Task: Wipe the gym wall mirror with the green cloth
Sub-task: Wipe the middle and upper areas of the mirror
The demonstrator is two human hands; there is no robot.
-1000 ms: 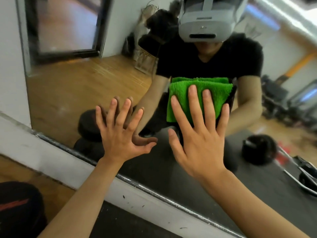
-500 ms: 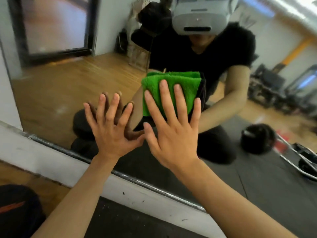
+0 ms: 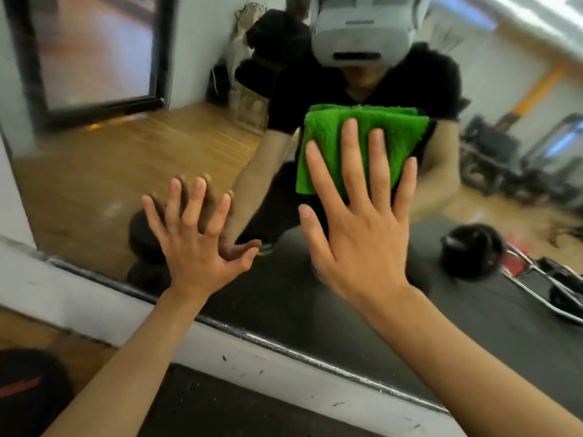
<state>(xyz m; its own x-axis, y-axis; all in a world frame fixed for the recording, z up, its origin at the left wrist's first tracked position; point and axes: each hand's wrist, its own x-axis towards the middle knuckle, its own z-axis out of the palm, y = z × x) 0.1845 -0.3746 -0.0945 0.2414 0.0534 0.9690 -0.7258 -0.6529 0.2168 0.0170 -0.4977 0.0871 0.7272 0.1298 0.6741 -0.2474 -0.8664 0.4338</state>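
Observation:
The wall mirror fills most of the head view, its lower edge running from the left down to the right. A folded green cloth lies flat against the glass at centre right. My right hand presses it there with straight, spread fingers, and the palm hides the cloth's lower part. My left hand lies flat on the bare glass to the left of the cloth, fingers spread, holding nothing. The glass reflects a person wearing a headset.
A white wall strip runs under the mirror's metal edge. A dark object with a red mark sits at the bottom left on the wooden floor. Reflected in the glass are black weights, a metal frame and gym machines at right.
My right hand slid the cloth left across the glass, then back to the right. My left hand stayed flat on the mirror.

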